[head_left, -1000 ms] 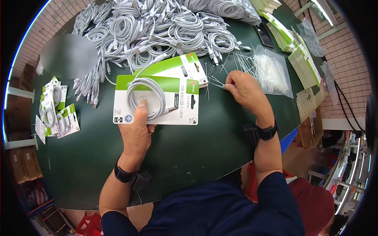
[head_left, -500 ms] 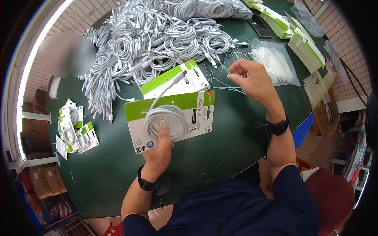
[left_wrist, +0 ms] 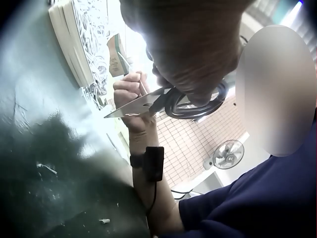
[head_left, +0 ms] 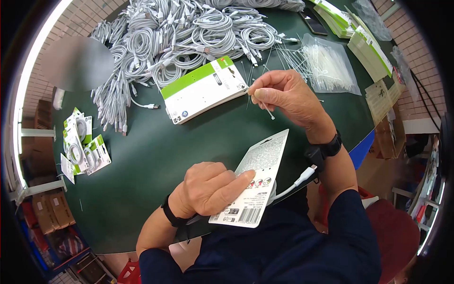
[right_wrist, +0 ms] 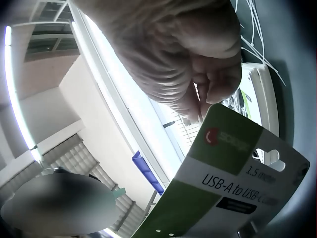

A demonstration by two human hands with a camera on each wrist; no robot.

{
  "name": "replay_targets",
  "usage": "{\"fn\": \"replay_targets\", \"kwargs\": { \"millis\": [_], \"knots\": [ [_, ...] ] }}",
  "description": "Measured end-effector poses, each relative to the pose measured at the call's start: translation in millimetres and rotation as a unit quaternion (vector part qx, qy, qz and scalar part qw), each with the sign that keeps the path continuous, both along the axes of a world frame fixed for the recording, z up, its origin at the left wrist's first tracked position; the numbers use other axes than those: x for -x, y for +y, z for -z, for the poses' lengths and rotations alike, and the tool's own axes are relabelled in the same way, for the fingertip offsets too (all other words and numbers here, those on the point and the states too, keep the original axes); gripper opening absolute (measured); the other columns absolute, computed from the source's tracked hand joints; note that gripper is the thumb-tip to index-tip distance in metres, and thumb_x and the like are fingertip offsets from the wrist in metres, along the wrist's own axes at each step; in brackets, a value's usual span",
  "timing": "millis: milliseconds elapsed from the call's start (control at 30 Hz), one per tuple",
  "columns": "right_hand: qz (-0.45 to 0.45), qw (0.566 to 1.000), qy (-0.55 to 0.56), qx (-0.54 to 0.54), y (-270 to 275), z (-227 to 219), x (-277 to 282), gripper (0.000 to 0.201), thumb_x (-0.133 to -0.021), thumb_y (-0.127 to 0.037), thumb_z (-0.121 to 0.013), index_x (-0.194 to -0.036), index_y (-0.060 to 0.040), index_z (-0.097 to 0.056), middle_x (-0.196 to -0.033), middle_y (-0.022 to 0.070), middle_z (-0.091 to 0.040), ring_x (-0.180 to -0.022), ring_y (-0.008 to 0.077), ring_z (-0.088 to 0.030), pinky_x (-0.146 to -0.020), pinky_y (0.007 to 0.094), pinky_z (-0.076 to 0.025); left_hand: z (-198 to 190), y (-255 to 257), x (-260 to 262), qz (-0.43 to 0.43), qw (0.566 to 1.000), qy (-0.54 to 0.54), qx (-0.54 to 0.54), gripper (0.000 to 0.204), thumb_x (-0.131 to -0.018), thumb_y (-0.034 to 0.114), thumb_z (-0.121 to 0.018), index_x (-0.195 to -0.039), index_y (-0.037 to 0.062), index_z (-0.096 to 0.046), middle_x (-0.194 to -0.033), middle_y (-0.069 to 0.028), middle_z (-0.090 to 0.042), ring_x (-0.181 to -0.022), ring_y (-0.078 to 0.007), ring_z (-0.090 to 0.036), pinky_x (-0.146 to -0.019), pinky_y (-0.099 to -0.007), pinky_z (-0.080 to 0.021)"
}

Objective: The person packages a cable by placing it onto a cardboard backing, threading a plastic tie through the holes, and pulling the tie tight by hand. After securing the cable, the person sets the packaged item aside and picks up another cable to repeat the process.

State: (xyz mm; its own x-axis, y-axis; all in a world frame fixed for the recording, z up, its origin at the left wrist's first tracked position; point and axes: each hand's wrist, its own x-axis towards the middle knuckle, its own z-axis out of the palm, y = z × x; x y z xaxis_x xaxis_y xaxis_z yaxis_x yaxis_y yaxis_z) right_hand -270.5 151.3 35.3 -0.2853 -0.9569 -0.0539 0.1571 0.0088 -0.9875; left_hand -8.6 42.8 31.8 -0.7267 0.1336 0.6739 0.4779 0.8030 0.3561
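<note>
In the head view my left hand [head_left: 210,189] grips a USB cable's packaging card [head_left: 257,158], thumb across its printed back. The card stands tilted, and one end of a pale cable [head_left: 288,189] sticks out from behind it to the right. The cable's coil [left_wrist: 195,106] shows against the card's other face in the left wrist view. Farther out, my right hand [head_left: 291,97] pinches a thin white cable tie [head_left: 270,112] between thumb and fingers. The card's green and white front [right_wrist: 228,168] faces the right wrist camera, close below the right hand.
A stack of cards [head_left: 203,94] lies in mid-table, with a large heap of coiled cables [head_left: 189,42] behind. A bag of cable ties [head_left: 331,66] and loose ties are at the right, near more cards [head_left: 371,54] and a phone [head_left: 313,22]. Carded cables [head_left: 82,146] lie left.
My left hand has turned the card over, from front to back, and brought it nearer the body. The right hand has come left and nearer, drawing a cable tie away from the loose ones.
</note>
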Motion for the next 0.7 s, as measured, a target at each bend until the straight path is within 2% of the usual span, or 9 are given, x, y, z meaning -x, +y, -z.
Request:
{"fn": "replay_targets", "kwargs": {
  "millis": [67,267,367,400,433,533,567,700],
  "knots": [
    [-0.026,1.0,0.007,0.007,0,0,-3,0.022,-0.096,-0.011,-0.075,-0.112,0.0043,-0.074,-0.092,0.0081,-0.072,-0.077,0.0105,-0.065,-0.066,0.0226,-0.051,-3,0,-7,-0.005,0.999,-0.036,0.0,0.05,-0.071,0.014,-0.081,-0.118,-0.0017,-0.074,-0.074,-0.0047,-0.065,-0.058,-0.0173,-0.059,-0.048,-0.0314,-0.041],
    [-0.072,0.993,0.066,0.061,0,-1,-9,0.018,-0.093,-0.006,-0.076,-0.109,0.0039,-0.077,-0.095,0.0088,-0.07,-0.082,0.0109,-0.064,-0.07,0.0249,-0.053,2,-3,-17,-0.01,0.999,-0.037,0.004,0.052,-0.071,0.014,-0.079,-0.12,-0.0016,-0.073,-0.075,-0.0032,-0.064,-0.059,-0.0159,-0.057,-0.048,-0.0314,-0.04],
    [-0.045,0.993,0.079,0.08,-1,1,-13,0.011,-0.094,-0.002,-0.074,-0.103,0.0029,-0.077,-0.096,0.0094,-0.068,-0.077,0.0091,-0.063,-0.063,0.0213,-0.051,10,-3,-10,-0.013,1.0,0.025,0.006,0.047,-0.074,0.01,-0.073,-0.118,-0.005,-0.072,-0.064,0.0029,-0.045,-0.052,-0.0096,-0.044,-0.043,-0.0272,-0.034],
    [-0.03,0.992,0.09,0.083,-1,-1,-16,0.01,-0.094,-0.002,-0.074,-0.102,0.0029,-0.077,-0.097,0.0097,-0.068,-0.075,0.0088,-0.063,-0.061,0.0204,-0.05,10,-3,-8,-0.012,0.999,0.029,0.005,0.046,-0.074,0.01,-0.073,-0.118,-0.0049,-0.072,-0.064,0.003,-0.044,-0.052,-0.0095,-0.044,-0.043,-0.0272,-0.034],
    [-0.015,0.994,0.083,0.075,-3,-4,-20,0.008,-0.096,-0.001,-0.071,-0.102,0.0028,-0.075,-0.094,0.0083,-0.069,-0.07,0.0072,-0.063,-0.057,0.0191,-0.049,10,-3,-8,-0.012,0.999,0.033,0.004,0.045,-0.075,0.01,-0.073,-0.118,-0.0048,-0.072,-0.064,0.003,-0.044,-0.052,-0.0095,-0.044,-0.043,-0.0272,-0.034],
    [-0.037,0.996,0.079,-0.027,0,-10,-23,0.011,-0.099,-0.007,-0.07,-0.109,-0.0011,-0.072,-0.092,0.0056,-0.076,-0.073,0.0079,-0.07,-0.057,0.018,-0.053,9,-2,-8,-0.013,0.999,0.033,0.009,0.043,-0.077,0.011,-0.072,-0.117,-0.0039,-0.073,-0.064,0.0034,-0.044,-0.052,-0.0093,-0.044,-0.043,-0.0271,-0.035],
    [-0.046,0.993,0.094,-0.056,1,-14,-25,0.01,-0.101,-0.007,-0.067,-0.108,-0.0012,-0.073,-0.087,0.0031,-0.074,-0.071,0.0064,-0.067,-0.057,0.0193,-0.052,9,-2,-8,-0.015,0.999,0.032,0.01,0.042,-0.077,0.011,-0.072,-0.117,-0.0036,-0.073,-0.064,0.0035,-0.044,-0.052,-0.0093,-0.044,-0.043,-0.0269,-0.035],
    [-0.069,0.977,0.194,-0.061,-1,-16,-33,0.01,-0.101,-0.005,-0.066,-0.106,0.0008,-0.073,-0.083,0.0032,-0.072,-0.066,0.0079,-0.062,-0.058,0.0234,-0.051,11,-1,-8,-0.018,0.999,0.035,0.013,0.042,-0.078,0.012,-0.072,-0.117,-0.0026,-0.073,-0.064,0.004,-0.043,-0.052,-0.0091,-0.044,-0.043,-0.0263,-0.035]
  ]
}}
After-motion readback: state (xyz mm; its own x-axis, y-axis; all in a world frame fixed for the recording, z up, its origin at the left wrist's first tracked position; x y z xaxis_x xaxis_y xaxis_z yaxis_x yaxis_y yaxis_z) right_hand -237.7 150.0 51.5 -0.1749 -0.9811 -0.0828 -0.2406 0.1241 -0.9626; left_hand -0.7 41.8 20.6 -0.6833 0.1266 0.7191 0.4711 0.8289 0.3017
